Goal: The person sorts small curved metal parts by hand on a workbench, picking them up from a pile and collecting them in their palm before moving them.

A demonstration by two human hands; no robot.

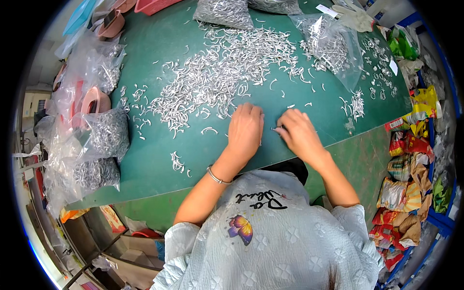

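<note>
Two bare hands work near the close edge of a green table (150,176), slightly apart. The left hand (245,129) has its fingers curled down; whether it grips anything is hidden. At the thumb of the right hand (299,134) is a small piece (274,128); how firmly it is held cannot be told.

Just beyond the hands spreads a heap of curved silvery parts (212,77), with a clear bag (223,12) of them behind. To the hands' left stand another filled bag (108,133) and a pink cup (95,100). To their right, past bare tabletop, lie rings (381,79), an open bag (331,48) and, farther off, a glove (356,20). Green floor (360,157) and packet-filled blue shelving (439,222) lie farther right.
</note>
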